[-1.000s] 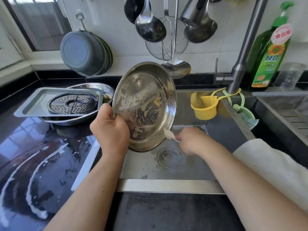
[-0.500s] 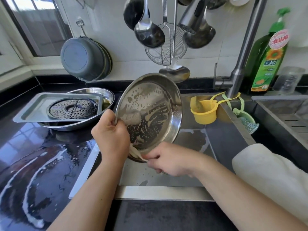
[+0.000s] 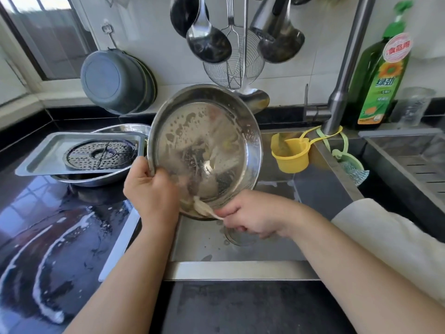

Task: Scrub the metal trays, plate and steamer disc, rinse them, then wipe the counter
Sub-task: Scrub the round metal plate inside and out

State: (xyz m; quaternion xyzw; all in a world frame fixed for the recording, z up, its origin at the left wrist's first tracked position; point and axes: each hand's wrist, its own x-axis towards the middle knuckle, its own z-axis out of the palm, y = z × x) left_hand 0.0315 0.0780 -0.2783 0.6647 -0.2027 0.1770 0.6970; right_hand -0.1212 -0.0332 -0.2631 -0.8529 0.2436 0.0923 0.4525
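A round metal plate with soap suds on it is tilted upright over the sink. My left hand grips its lower left rim. My right hand pinches a pale cloth against the plate's bottom edge. On the black counter at the left, a rectangular metal tray holds the perforated steamer disc. That tray rests on a round metal tray.
Soapy streaks cover the wet counter at the left. The faucet rises at the right with a yellow cup hung on it. A green soap bottle stands behind. Ladles and a strainer hang above.
My right hand has slid with the cloth from the plate's lower right to its bottom edge near my left hand. The plate has tipped slightly and shifted a little.
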